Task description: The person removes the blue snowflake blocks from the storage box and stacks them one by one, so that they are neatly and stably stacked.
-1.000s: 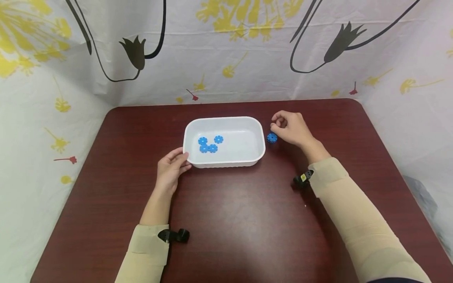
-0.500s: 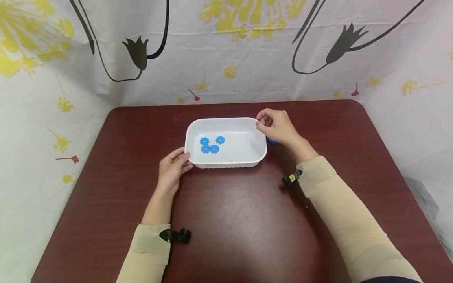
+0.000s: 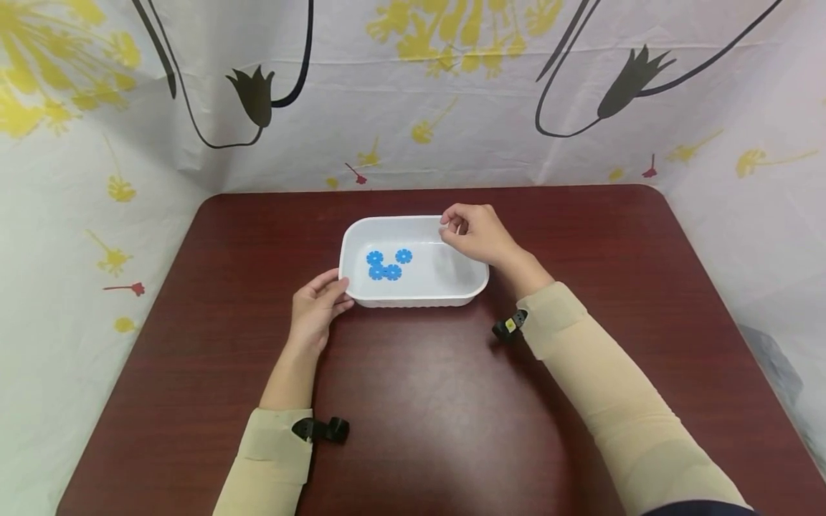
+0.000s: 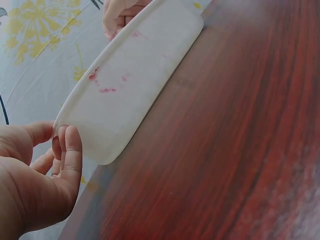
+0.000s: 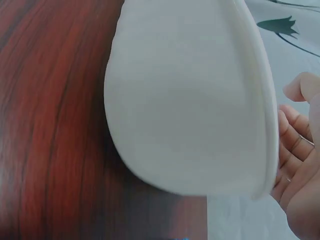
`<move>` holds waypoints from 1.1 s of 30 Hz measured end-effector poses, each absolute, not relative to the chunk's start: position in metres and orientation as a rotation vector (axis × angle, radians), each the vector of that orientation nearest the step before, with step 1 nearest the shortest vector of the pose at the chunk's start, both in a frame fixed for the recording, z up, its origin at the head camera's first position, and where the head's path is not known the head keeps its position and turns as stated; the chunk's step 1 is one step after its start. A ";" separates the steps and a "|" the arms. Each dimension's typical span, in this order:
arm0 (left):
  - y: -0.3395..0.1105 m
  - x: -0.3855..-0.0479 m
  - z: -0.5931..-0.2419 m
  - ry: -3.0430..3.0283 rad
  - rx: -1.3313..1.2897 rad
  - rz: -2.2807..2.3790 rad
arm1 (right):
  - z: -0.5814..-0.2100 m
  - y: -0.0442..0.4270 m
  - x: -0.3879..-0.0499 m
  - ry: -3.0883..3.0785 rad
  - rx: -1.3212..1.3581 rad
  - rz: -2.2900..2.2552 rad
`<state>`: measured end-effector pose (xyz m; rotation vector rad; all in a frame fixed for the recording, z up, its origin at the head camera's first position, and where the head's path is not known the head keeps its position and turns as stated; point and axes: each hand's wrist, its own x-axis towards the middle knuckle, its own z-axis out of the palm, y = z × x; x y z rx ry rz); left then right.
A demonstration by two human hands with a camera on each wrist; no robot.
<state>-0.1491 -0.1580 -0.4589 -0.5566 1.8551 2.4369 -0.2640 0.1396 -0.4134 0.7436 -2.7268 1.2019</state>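
The left hand (image 3: 316, 309) grasps the left end of a white tray (image 3: 432, 281) on the dark red table (image 3: 413, 437), thumb at the rim and fingers against the outer wall, its forearm entering from the near left. The right hand (image 3: 476, 233) is poised above the tray's far right part, fingers bent toward the thumb and forearm slanting in from the near right; whether the fingertips hold anything cannot be told. Four blue notched discs (image 3: 391, 274) lie in the tray's left half.
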 end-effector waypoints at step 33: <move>-0.159 -0.150 -0.461 1.866 -0.539 2.428 | -0.429 0.075 -0.256 -2.973 0.818 1.028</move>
